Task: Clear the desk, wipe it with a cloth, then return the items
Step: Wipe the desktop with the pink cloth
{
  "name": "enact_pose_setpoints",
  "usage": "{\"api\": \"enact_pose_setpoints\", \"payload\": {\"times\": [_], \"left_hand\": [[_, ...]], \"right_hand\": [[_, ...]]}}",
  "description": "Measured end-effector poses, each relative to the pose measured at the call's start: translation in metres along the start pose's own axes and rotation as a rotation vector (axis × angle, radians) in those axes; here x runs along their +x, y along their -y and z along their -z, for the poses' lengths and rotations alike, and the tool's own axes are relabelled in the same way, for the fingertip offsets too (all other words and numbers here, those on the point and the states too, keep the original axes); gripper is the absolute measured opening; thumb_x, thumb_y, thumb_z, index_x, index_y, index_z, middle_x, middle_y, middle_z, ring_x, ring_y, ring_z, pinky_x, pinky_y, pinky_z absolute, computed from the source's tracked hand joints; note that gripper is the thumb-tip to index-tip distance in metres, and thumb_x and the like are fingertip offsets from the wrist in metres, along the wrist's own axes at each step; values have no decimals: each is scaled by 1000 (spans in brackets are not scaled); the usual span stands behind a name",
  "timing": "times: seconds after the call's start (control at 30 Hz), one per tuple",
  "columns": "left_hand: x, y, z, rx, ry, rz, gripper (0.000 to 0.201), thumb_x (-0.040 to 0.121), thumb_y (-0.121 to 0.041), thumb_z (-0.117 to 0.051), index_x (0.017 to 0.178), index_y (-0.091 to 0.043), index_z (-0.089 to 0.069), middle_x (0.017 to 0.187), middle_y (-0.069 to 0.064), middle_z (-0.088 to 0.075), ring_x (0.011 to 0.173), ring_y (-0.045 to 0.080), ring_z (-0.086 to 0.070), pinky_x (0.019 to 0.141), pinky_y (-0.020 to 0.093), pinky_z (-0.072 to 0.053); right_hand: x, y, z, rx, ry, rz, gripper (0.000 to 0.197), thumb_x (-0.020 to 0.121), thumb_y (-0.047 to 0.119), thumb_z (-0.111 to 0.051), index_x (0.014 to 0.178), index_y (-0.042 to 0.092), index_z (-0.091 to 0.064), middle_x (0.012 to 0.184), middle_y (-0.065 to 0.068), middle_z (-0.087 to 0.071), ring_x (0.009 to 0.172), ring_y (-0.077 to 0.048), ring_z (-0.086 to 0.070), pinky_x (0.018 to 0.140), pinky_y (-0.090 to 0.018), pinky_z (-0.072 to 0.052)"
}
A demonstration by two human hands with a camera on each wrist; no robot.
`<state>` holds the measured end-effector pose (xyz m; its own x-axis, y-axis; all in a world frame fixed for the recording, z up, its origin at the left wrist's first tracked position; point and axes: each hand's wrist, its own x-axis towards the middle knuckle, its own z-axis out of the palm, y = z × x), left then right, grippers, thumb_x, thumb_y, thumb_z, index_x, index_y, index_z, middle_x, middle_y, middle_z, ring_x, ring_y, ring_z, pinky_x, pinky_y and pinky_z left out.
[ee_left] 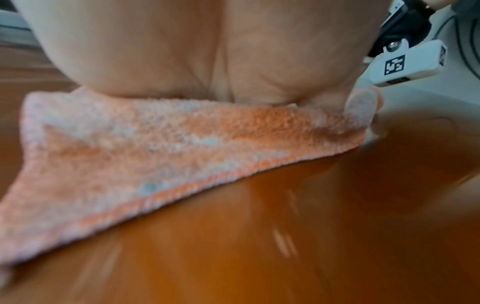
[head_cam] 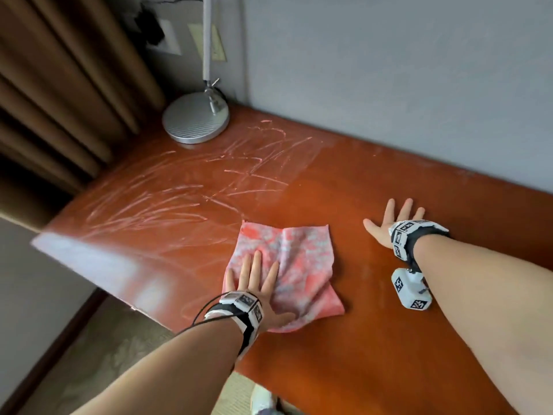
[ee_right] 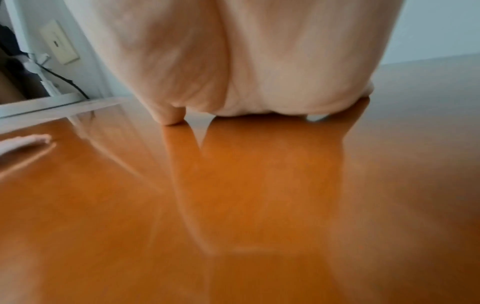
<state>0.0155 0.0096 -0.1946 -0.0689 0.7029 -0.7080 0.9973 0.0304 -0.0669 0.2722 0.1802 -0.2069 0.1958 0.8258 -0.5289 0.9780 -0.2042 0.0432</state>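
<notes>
Left hand: the left hand (head_cam: 254,284) lies flat on the cloth (head_cam: 294,266), fingers straight and slightly spread, palm pressing down near the cloth's near left part; the left wrist view shows the heel of the palm (ee_left: 197,51) bearing on the fabric (ee_left: 130,148).
Right hand: the right hand (head_cam: 390,224) rests flat on the bare counter (head_cam: 389,339), fingers straight and fanned, holding nothing; the right wrist view shows the palm (ee_right: 246,61) meeting the glossy wood (ee_right: 233,205).
Cloth: pink with grey and red mottling, rumpled, spread on the counter toward its front edge, to the left of the right hand and apart from it.
Counter: reddish-brown and shiny, with pale streaks across its left half between the cloth and the lamp.
Lamp: a silver lamp (head_cam: 196,118) with a round base stands at the counter's far left corner, its stem rising out of view.
Surroundings: a grey wall (head_cam: 389,70) runs behind the counter; brown curtains (head_cam: 59,85) hang at left.
</notes>
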Motion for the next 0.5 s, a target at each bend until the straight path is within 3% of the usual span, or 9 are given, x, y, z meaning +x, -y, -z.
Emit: {"api": "enact_pose_setpoints", "payload": {"times": [0.2,0.5], "left_hand": [[-37,3,-30,-78,38,79,108,72,-84,-31,145,-31,27,149,8,41,139,25,35,112,59,11],[9,-1,10,-80,78,179,126,55,-91,-38,144,-32,29,147,16,41,139,34,32,109,63,11]], "right_hand": [[-34,3,-20,-41,42,51,88,87,73,-19,152,23,12,159,-14,17,144,-42,14,114,-61,-8],[-30,3,-19,-30,70,52,88,88,73,-19,150,24,19,156,-12,28,143,-39,21,113,-63,-3]]}}
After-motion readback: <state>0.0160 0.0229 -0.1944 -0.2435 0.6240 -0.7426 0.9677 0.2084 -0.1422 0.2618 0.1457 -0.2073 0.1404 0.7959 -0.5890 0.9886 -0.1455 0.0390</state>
